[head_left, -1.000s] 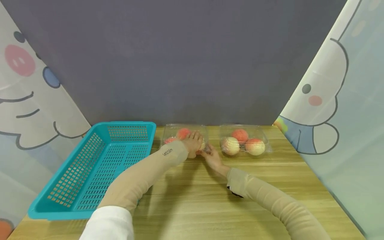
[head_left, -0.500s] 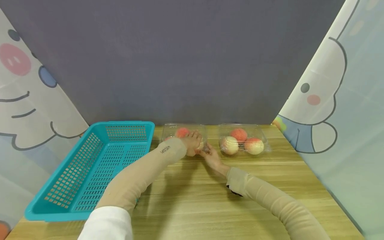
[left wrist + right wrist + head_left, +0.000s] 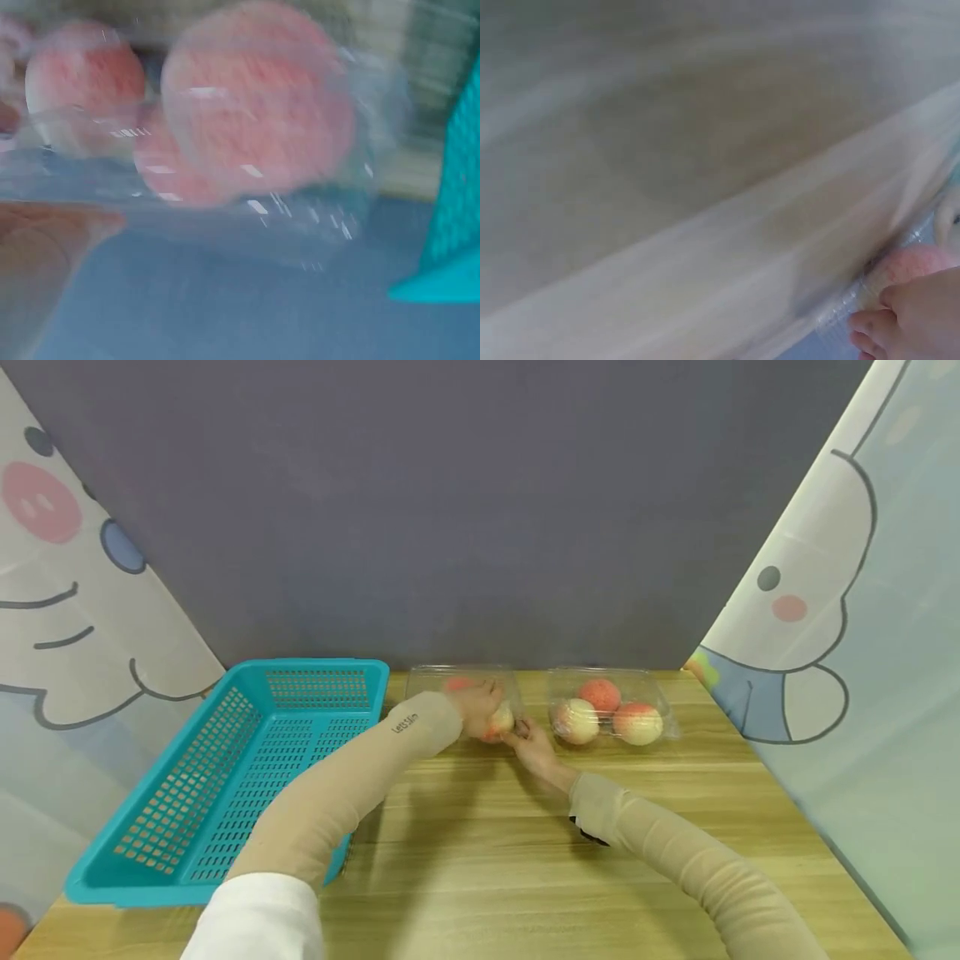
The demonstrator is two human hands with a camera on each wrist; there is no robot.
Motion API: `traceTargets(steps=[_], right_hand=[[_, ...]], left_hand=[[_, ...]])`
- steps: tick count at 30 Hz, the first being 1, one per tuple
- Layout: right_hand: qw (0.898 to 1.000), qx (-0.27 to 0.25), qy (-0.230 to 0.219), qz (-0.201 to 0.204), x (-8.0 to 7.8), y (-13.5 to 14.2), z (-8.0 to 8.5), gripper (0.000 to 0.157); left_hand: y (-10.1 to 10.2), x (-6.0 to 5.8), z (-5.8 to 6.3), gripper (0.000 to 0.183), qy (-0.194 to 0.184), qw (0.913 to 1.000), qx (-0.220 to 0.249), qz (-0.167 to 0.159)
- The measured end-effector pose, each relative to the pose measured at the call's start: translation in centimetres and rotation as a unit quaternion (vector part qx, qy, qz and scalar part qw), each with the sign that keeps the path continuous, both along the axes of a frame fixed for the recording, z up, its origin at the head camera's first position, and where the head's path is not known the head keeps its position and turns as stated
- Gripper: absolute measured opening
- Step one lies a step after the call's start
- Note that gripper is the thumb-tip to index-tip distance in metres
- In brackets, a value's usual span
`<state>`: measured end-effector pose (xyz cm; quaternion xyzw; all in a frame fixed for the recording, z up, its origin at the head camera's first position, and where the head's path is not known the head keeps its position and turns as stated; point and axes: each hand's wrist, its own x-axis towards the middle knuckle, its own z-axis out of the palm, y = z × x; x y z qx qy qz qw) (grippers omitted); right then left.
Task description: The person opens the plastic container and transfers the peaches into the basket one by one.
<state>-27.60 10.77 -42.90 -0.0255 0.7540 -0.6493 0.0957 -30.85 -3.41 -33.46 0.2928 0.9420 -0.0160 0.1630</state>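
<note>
A clear plastic clamshell box [image 3: 429,678] with red-and-cream peaches [image 3: 259,97] sits near the back of the wooden table. My left hand [image 3: 478,706] lies over this box and hides part of the fruit; in the left wrist view its fingers [image 3: 82,225] stretch along the clear lid. At the box's right front corner my right hand [image 3: 534,748] pinches the plastic edge, fingertips beside a peach [image 3: 498,722]. To the right stands a second clear clamshell box [image 3: 558,679], holding three peaches [image 3: 600,695]. Both wrist views are blurred.
A large turquoise plastic basket [image 3: 258,777] with slotted walls occupies the table's left side, partly behind my left forearm. A grey panel [image 3: 480,527] rises behind the boxes. Cartoon-printed curtains [image 3: 810,635] flank the wooden table [image 3: 525,877].
My left hand has turned and shifted slightly left on the box, and the peach at the right front now shows. My right hand stays at the box's corner.
</note>
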Motion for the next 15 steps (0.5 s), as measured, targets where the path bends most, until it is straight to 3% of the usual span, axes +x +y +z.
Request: traceTargets(steps=[6,11,15], right_hand=[[0.999,0.003,-0.017,-0.038,0.1,0.1,0.5,0.064],[0.998,0.011,-0.030,-0.060,0.0,0.3,0.6,0.056],[0.996,0.039,-0.033,-0.072,0.1,0.3,0.8,0.050]], left_hand=[[0.3,0.7,-1.2,0.084,0.025,0.9990,-0.036,-0.002],[0.0,0.6,-1.4,0.083,0.043,0.9988,-0.023,-0.008],[-0.9,0.4,-1.3,0.084,0.034,0.9993,0.003,-0.012]])
